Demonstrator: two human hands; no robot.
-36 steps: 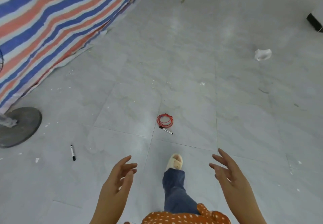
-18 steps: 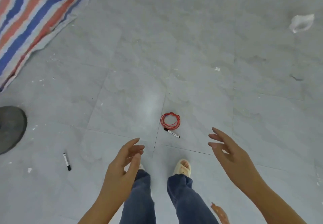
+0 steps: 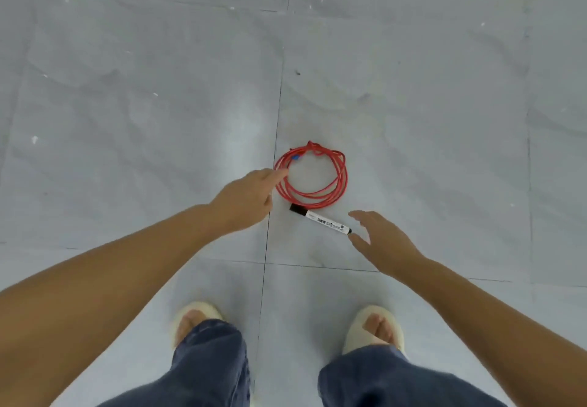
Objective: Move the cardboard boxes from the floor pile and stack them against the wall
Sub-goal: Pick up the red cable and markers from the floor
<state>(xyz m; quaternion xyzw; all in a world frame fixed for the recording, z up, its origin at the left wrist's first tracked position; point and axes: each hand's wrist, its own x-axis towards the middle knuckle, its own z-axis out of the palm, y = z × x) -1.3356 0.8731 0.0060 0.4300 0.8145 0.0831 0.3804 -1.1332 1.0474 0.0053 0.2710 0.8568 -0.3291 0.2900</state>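
No cardboard box is in view. A coil of red cable [image 3: 336,181] lies on the grey tiled floor [image 3: 127,104], with a white marker pen [image 3: 320,218] just in front of it. My left hand [image 3: 246,198] reaches down to the coil's left edge, a finger touching the cable; whether it grips is not clear. My right hand [image 3: 381,241] hovers spread and empty beside the marker's tip, fingers apart around it without holding it.
My two feet in pale slippers [image 3: 197,317] [image 3: 374,327] and blue trouser legs stand at the bottom of the view. White specks and small dirt marks dot the tiles.
The view has tilted down and closed in on the coil and marker. Both hands have dropped forward toward them, left to the coil, right to the marker. The tarpaulin and fan base have left the view.
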